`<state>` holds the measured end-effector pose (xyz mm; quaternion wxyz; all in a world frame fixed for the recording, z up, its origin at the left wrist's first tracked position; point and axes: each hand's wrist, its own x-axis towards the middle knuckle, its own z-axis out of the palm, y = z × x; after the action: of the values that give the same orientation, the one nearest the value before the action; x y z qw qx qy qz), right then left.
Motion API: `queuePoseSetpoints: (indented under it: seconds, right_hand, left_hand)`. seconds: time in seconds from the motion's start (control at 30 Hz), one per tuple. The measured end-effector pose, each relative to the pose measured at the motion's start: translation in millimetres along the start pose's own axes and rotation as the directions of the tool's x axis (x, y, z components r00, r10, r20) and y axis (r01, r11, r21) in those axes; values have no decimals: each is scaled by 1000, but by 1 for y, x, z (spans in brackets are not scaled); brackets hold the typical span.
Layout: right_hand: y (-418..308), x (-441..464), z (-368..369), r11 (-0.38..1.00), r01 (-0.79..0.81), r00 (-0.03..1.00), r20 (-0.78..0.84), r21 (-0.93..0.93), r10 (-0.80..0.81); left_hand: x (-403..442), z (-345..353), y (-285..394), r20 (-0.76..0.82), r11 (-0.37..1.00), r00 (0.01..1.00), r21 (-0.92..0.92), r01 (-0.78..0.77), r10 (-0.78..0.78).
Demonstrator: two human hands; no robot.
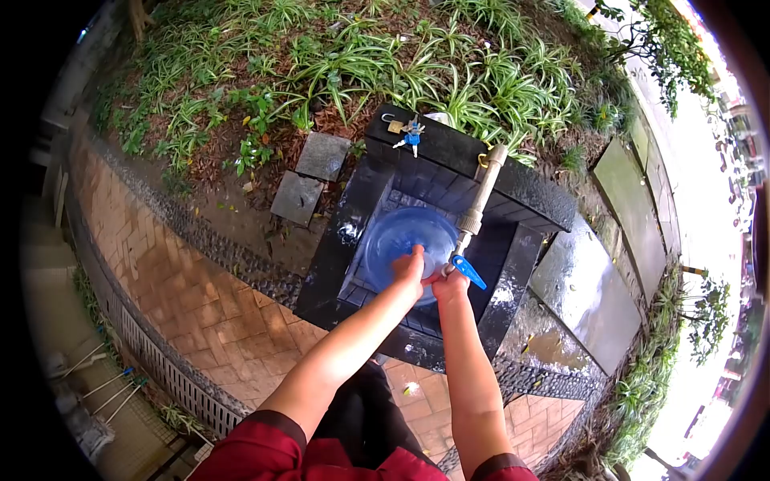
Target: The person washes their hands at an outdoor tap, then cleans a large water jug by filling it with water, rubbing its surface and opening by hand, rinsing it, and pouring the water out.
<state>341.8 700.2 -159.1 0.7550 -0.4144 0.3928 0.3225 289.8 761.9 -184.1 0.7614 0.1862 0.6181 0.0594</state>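
Note:
A clear blue plastic basin (383, 255) sits inside a dark tiled outdoor sink (327, 276). Over the basin's right part is my left hand (409, 271), its thumb raised and its fingers apart, with nothing visible in it. My right hand (451, 287) is close beside it, at the outlet of the tap (460, 240). The tap has a blue lever (469, 272) angled down to the right, just above my right hand. The fingers of my right hand are mostly hidden, so its grip is unclear. Whether water is running is hard to see.
An open padlock (395, 127) and blue-headed keys (412, 138) lie on the sink's back ledge (449, 152). A thick pipe (485, 186) crosses the ledge. Leafy plants (361, 68) grow behind; brick paving (200, 309) and wet stone slabs (589, 289) flank the sink.

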Motion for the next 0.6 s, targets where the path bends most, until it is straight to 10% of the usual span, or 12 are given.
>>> queuePoseSetpoints:
  seconds: [0.13, 0.33, 0.4, 0.47, 0.5, 0.6]
  right_hand:
    - [-4, 4, -2, 1000, 13, 1000, 10, 13, -13]
    - [-4, 0, -3, 998, 30, 999, -31, -47, -31]
    - [-9, -3, -4, 989, 75, 997, -25, -131, -79]
    - [-10, -11, 2, 969, 158, 987, -8, -187, -163]
    - [-11, -8, 1, 979, 129, 991, -1, -157, -131]
    - [-12, 12, -12, 993, 90, 996, 18, -75, -89]
  left_hand:
    - [-15, 3, -2, 13, 934, 989, -328, 142, -146]
    - [6, -11, -15, 185, 933, 953, -228, 279, -240]
    - [-35, 2, 9, 24, 936, 999, 352, 24, -35]
    - [-11, -6, -2, 194, 561, 925, 747, -355, 327]
    - [28, -17, -21, 375, 241, 766, 796, -555, 523]
    - [11, -24, -5, 623, 327, 646, 558, -762, 442]
